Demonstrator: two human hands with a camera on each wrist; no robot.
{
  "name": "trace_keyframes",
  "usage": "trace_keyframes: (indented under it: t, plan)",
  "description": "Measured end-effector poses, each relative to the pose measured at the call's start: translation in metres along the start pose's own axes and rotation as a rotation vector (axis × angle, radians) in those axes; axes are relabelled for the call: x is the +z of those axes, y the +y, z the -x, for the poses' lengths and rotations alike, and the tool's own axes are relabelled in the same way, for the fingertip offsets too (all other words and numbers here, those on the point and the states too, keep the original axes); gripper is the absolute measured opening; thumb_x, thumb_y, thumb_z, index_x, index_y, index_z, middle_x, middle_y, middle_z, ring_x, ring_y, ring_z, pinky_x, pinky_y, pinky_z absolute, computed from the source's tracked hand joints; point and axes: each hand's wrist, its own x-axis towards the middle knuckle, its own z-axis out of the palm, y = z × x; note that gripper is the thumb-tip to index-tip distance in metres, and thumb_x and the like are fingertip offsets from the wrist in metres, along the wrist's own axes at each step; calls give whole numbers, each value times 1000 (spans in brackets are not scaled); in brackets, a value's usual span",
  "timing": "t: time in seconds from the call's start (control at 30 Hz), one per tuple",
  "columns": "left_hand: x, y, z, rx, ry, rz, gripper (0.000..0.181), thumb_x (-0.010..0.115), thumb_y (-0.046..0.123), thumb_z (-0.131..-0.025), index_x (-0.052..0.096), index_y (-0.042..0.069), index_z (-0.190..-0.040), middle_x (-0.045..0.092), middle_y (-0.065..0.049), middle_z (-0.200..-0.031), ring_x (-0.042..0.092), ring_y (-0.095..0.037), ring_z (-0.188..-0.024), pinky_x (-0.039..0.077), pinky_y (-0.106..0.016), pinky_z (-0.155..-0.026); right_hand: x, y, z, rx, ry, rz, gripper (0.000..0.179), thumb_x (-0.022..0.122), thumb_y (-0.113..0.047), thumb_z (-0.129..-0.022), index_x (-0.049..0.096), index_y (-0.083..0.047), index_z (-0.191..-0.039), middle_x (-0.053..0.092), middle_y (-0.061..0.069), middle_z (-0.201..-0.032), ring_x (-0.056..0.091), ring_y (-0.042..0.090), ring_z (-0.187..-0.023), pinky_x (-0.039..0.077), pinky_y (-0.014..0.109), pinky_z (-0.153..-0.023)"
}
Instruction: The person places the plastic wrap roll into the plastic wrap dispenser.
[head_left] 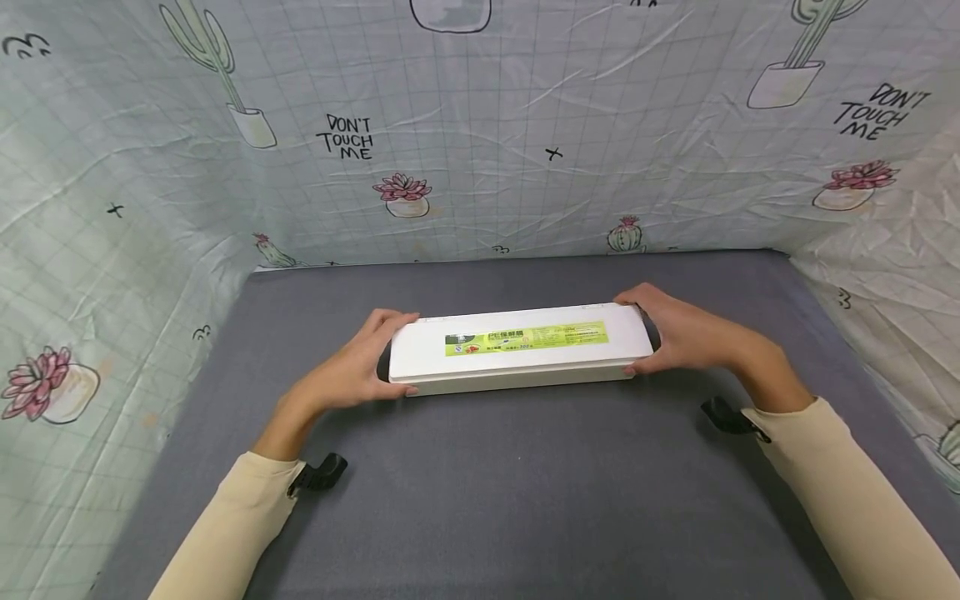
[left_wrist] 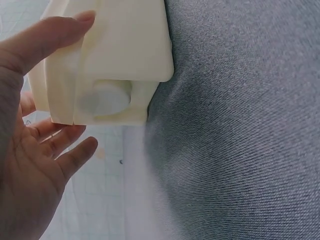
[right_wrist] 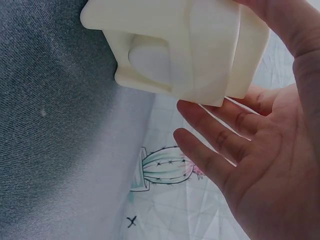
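Note:
A long white plastic wrap dispenser [head_left: 525,371] with a green and yellow label on its lid lies lengthwise across the grey surface. My left hand [head_left: 352,364] grips its left end, thumb on the near side and fingers at the far side. At the opposite end my right hand [head_left: 686,332] holds it the same way. In the left wrist view, the end of the dispenser [left_wrist: 125,45] shows a rounded white insert, with the thumb against the side. The right wrist view shows the other end of the dispenser [right_wrist: 215,50], fingertips touching its far edge. The dispenser's lid is down.
A dark grey cloth [head_left: 525,483] covers the work surface. Pale cloth walls [head_left: 480,108] printed with potted cacti and lettering rise at the back and both sides. Each sleeve carries a black wrist mount, one on the left [head_left: 321,474] and one on the right [head_left: 729,416].

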Motion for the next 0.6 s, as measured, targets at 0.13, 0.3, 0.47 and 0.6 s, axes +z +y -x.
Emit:
trace_keyframes:
  t: [0.13, 0.3, 0.47, 0.6]
  plan:
    - [2, 0, 1, 5, 3, 2, 100, 87, 33, -80, 29, 18, -160, 33, -13, -150, 39, -30, -134, 39, -57, -106, 2, -1, 1, 3, -11, 13, 99, 87, -48, -77, 34, -5, -148, 42, 11, -140, 47, 27, -124, 40, 51, -101]
    - [2, 0, 1, 0, 10, 15, 100, 87, 31, -80, 28, 19, -160, 32, -13, -151, 38, -30, -135, 38, -58, -107, 0, -3, 1, 23, -11, -2, 98, 88, -42, -78, 33, -4, -150, 42, 13, -143, 46, 29, -127, 39, 53, -102]
    - [1, 0, 0, -14, 6, 16, 100, 87, 32, -80, 28, 20, -160, 32, -13, -151, 38, -30, -135, 38, -58, -107, -2, 1, -1, 45, -23, -53, 100, 89, -43, -76, 34, -7, -152, 43, 13, -146, 45, 29, -130, 37, 54, -104]
    - [1, -2, -1, -23, 3, 18, 101, 87, 34, -80, 27, 22, -161, 31, -13, -150, 38, -30, -135, 38, -58, -107, -2, 10, -2, 45, -35, -142, 98, 89, -43, -76, 34, -13, -152, 43, 9, -148, 44, 29, -134, 37, 55, -106]
